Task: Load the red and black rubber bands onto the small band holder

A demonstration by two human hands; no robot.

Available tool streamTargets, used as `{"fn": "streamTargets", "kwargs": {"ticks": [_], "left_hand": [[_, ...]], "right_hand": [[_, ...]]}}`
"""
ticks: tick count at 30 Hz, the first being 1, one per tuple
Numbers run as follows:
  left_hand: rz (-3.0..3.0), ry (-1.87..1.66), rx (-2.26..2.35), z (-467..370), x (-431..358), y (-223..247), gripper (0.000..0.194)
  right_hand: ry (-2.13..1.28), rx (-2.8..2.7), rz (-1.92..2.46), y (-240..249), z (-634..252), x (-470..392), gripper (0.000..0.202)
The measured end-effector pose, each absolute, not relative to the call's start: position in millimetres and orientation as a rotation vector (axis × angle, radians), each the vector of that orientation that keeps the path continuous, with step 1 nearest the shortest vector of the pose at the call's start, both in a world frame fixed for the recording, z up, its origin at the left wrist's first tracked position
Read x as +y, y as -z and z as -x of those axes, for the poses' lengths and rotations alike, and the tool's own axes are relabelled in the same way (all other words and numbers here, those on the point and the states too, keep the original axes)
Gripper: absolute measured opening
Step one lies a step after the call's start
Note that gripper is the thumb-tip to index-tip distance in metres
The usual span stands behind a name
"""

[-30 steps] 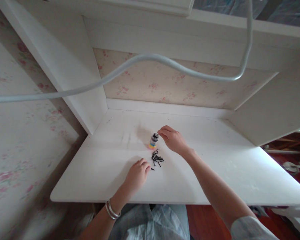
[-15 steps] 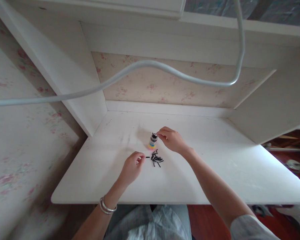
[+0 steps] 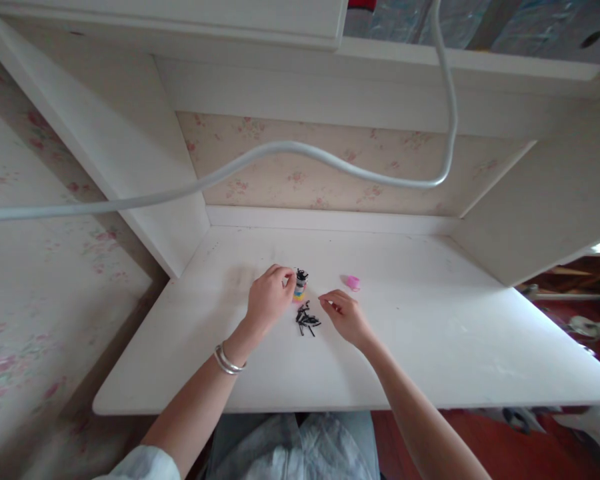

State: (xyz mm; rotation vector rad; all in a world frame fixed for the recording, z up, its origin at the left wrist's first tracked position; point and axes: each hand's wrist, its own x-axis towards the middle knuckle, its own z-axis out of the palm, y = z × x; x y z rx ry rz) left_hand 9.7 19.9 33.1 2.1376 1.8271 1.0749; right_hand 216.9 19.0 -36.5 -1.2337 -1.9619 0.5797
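Observation:
A small jar [image 3: 300, 288] with a colourful lower part stands upright on the white desk, thin black pieces poking out of its mouth. My left hand [image 3: 273, 295] is beside the jar's left rim, thumb and fingers pinched; whatever they hold is hidden. In front of the jar lies a loose pile of short black sticks [image 3: 307, 320]. To the right of that pile my right hand [image 3: 346, 317] hovers with its fingertips drawn together, and anything between them is too small to make out. Behind it sits a pink cap [image 3: 353, 283].
The white desk [image 3: 420, 347] has a raised back edge, and side panels [image 3: 540, 200] enclose it. A pale cable [image 3: 290, 145] crosses the view above the desk. Overhead is a white cabinet [image 3: 180, 20]. Papered wall [image 3: 20, 267] borders the left side.
My left hand has gone up to the jar's rim from beside the pile, where it held a black stick. My right hand has drawn back from the jar toward me, revealing the pink cap.

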Motion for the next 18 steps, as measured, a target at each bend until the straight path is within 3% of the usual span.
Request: {"fn": "streamTargets", "kwargs": {"ticks": [6, 18], "left_hand": [[-2.192, -0.952, 1.97, -21.3, 28.4, -34.0, 0.02], [-2.347, -0.762, 1.933, -21.1, 21.1, -42.1, 0.025]], "right_hand": [[-0.679, -1.936, 1.363, 76.4, -228.4, -21.4, 0.026], [-0.463, -2.103, 1.418, 79.4, -224.5, -25.8, 0.023]]}}
